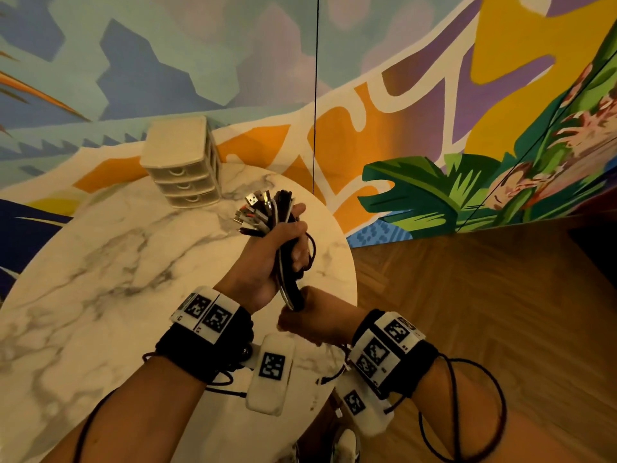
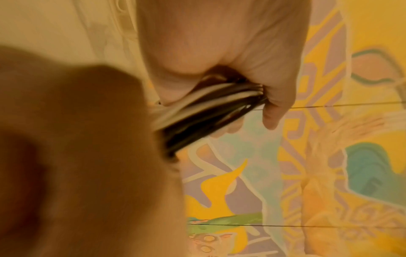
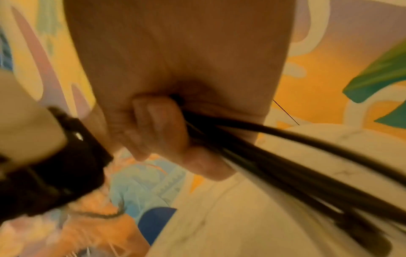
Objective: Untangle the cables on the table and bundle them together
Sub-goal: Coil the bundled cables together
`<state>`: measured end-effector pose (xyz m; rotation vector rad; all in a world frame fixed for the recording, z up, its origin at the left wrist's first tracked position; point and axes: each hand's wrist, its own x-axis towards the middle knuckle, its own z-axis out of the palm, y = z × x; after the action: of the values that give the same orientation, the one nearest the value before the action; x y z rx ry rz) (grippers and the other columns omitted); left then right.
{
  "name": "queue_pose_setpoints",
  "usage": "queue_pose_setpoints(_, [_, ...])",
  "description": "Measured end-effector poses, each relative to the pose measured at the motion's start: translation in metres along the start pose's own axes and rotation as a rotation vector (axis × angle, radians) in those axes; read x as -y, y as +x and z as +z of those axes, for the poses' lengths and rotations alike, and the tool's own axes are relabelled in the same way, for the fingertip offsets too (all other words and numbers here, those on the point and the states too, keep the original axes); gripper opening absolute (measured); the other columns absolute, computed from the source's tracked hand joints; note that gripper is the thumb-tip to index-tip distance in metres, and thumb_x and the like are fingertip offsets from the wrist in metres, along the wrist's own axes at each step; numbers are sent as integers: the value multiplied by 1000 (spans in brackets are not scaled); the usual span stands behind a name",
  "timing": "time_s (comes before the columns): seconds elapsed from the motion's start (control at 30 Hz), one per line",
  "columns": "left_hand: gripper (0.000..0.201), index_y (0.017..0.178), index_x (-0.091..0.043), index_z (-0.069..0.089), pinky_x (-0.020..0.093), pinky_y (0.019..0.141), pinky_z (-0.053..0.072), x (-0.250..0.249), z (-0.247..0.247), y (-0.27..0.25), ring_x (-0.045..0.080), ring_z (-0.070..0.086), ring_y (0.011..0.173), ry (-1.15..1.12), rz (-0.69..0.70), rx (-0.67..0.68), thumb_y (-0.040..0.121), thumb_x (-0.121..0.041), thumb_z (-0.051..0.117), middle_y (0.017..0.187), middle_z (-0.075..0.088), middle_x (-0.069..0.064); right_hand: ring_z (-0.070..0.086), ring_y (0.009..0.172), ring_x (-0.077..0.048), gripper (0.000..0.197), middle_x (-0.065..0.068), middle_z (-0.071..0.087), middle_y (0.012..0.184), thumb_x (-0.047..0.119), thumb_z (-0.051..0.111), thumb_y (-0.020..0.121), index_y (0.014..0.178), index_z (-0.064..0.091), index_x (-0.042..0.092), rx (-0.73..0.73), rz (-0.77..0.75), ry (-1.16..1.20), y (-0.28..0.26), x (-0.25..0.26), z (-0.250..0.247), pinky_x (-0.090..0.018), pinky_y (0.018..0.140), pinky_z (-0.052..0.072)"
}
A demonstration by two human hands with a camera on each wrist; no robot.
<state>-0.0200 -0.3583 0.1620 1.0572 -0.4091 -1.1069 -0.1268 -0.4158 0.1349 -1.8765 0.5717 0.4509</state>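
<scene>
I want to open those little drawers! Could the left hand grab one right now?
Probably not yet. The left hand grips the cable bundle, so its fingers are full. The small drawer unit stands beyond it on the marble table, nothing blocking the path.

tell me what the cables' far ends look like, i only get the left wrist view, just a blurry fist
Observer: The left hand holds the cables upright; metal plugs fan out above the fist.
Operator: where's the right hand
Observer: The right hand grips the cables' lower end, just under the left.
Operator: anything on the table
Observer: On the table, a small drawer unit stands at the far edge.
</scene>
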Motion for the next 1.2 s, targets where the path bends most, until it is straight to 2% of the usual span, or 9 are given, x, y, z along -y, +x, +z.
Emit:
queue_pose_setpoints(0.2, [43, 121, 3, 54, 25, 49, 29, -2, -10, -9, 9, 28, 38, -49, -65, 154, 82, -14, 51, 47, 32, -3, 55, 106, -24, 42, -7, 58, 117, 26, 62, 89, 127, 53, 12, -56, -52, -247, 19, -11, -8, -32, 91, 45])
queue_pose_setpoints(0.27, [34, 107, 1, 59, 25, 42, 23, -9, -15, -13, 8, 25, 33, -28, -75, 235, 79, -18, 54, 43, 32, -4, 59, 102, -26, 37, -11, 63, 113, 27, 62, 88, 120, 58, 8, -44, -42, -373, 21, -18, -16, -37, 91, 48])
queue_pose_setpoints(0.4, [28, 84, 4, 56, 19, 38, 18, -17, -18, -22, 10, 24, 30, 229, -129, 337, 72, -21, 61, 40, 33, -1, 52, 67, -21, 22, -6, 57, 71, 30, 59, 87, 74, 62, 12, -106, 96, -593, 23, -30, -44, -31, 63, 44])
queue_pose_setpoints(0.57, [7, 69, -15, 62, 21, 44, 33, -9, 3, -26, 12, 38, 40, 894, -163, 390, 76, -13, 63, 48, 47, -4, 61, 92, -25, 25, -8, 66, 101, 28, 62, 87, 105, 66, 10, -60, 121, -649, 24, -25, -67, -37, 87, 51])
queue_pose_setpoints(0.67, [28, 60, -26, 53, 18, 52, 33, 3, -1, -23, 4, 40, 49, 1144, -25, 363, 78, -8, 65, 51, 49, -11, 54, 81, -25, 23, -12, 61, 90, 22, 58, 92, 101, 65, 2, -64, 124, -629, 20, -18, -79, -30, 75, 45])
queue_pose_setpoints(0.83, [28, 63, -31, 53, 14, 54, 31, 19, -9, -19, -1, 48, 56, 1217, 179, 138, 79, -12, 67, 56, 51, -11, 34, 43, -15, 34, -2, 39, 54, 15, 40, 98, 66, 50, 13, -69, 125, 120, 11, -22, -84, -23, 46, 44])
queue_pose_setpoints(0.97, [12, 81, -34, 58, 11, 64, 40, 27, -2, -7, -1, 57, 70, 1264, 273, 67, 82, -28, 68, 70, 58, -19, 44, 52, -22, 37, -10, 49, 63, 25, 36, 100, 70, 51, 11, -280, 67, 560, 16, -14, -75, -34, 62, 46])
queue_pose_setpoints(1.03, [24, 102, -28, 63, 25, 79, 49, 32, -3, 0, 6, 62, 86, 1235, 267, 60, 81, -41, 64, 88, 67, -14, 54, 71, -27, 33, -16, 59, 79, 20, 39, 99, 77, 59, 8, -422, 50, 628, 17, -6, -71, -38, 71, 45])
queue_pose_setpoints(1.2, [47, 116, -22, 59, 40, 77, 53, 38, -6, 6, 15, 66, 86, 1300, 301, 50, 76, -48, 60, 94, 71, -5, 54, 62, -26, 29, -17, 59, 78, 19, 38, 96, 89, 60, 1, -393, 94, 933, 12, -5, -63, -35, 61, 44])
